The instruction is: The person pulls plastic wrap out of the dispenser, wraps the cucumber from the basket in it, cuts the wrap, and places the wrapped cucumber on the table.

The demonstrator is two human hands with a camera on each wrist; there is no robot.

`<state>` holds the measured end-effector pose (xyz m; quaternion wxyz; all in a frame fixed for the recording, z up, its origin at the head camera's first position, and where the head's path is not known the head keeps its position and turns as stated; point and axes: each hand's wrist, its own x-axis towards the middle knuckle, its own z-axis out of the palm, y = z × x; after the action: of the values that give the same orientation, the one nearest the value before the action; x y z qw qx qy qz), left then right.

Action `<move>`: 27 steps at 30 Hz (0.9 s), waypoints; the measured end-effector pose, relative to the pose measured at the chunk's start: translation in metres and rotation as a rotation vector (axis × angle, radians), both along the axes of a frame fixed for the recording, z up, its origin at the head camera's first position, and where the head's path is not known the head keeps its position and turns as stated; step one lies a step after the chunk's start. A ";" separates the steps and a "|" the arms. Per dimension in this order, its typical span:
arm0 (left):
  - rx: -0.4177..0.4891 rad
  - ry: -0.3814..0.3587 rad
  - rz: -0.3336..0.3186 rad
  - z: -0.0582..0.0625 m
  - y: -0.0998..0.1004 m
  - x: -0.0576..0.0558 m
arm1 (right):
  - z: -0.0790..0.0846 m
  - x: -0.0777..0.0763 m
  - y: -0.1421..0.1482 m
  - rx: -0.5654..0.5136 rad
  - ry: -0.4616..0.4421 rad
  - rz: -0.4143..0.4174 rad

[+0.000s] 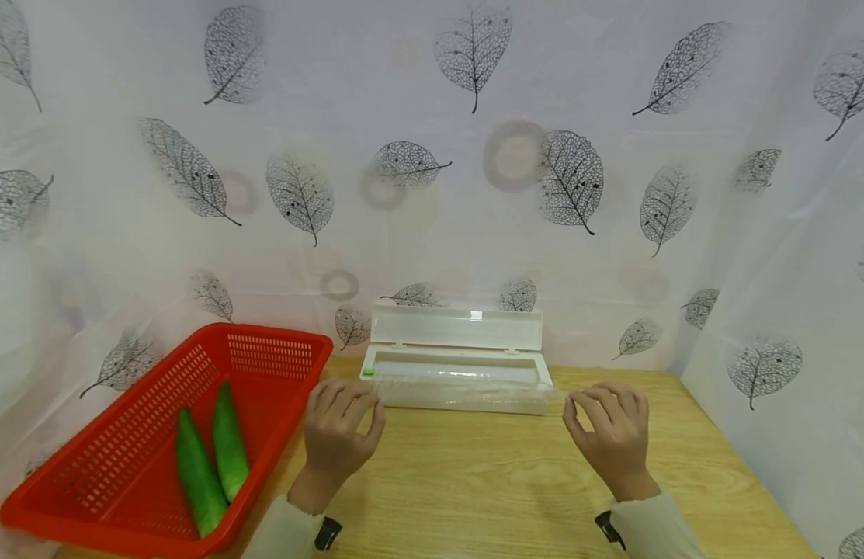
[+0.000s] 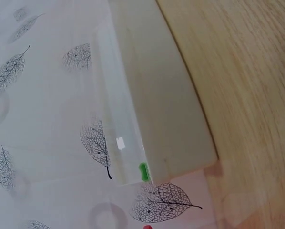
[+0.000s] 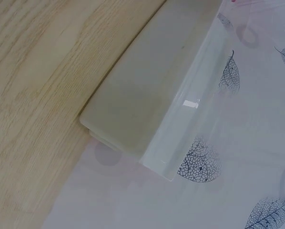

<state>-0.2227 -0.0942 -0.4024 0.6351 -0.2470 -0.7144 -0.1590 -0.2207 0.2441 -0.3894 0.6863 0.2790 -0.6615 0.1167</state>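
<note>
A white cling film dispenser (image 1: 459,400) stands at the back of the table, its lid (image 1: 456,328) raised. A roll lies inside, and clear cling film (image 1: 466,388) comes over the front edge. My left hand (image 1: 341,427) is at the dispenser's left front corner, thumb and fingers curled together at the film's edge. Level with it, my right hand (image 1: 609,431) pinches thumb to fingertips just off the right end. The clear film is hard to see at the fingertips. Both wrist views show the dispenser's front (image 2: 171,105) and right end (image 3: 133,105), but no fingers.
A red plastic basket (image 1: 264,481) on the left holds two green cucumber-like vegetables (image 1: 197,473). A green slider (image 1: 368,373) sits at the dispenser's left end. Behind the wooden table (image 1: 487,497) hangs a white leaf-patterned curtain (image 1: 418,233), which also closes off the right side.
</note>
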 end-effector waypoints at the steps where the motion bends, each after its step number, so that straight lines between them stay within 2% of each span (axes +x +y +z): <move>1: -0.001 0.004 -0.002 0.000 0.000 0.000 | 0.000 0.001 0.000 0.001 0.002 0.001; 15: -0.001 0.043 -0.019 0.000 -0.003 0.003 | 0.000 0.007 0.003 0.016 -0.025 -0.003; 20: -0.018 0.034 -0.044 -0.001 -0.005 0.005 | 0.001 0.009 0.006 0.064 -0.041 0.050; 23: -0.064 0.015 -0.095 -0.002 -0.008 0.005 | 0.004 0.011 0.009 0.143 -0.072 0.116; 27: -0.205 -0.068 -0.171 -0.005 -0.016 0.008 | 0.002 0.015 0.017 0.276 -0.164 0.190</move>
<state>-0.2145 -0.1103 -0.4073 0.5662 -0.3651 -0.7243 -0.1467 -0.2054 0.2609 -0.3872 0.5711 0.4213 -0.6956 0.1116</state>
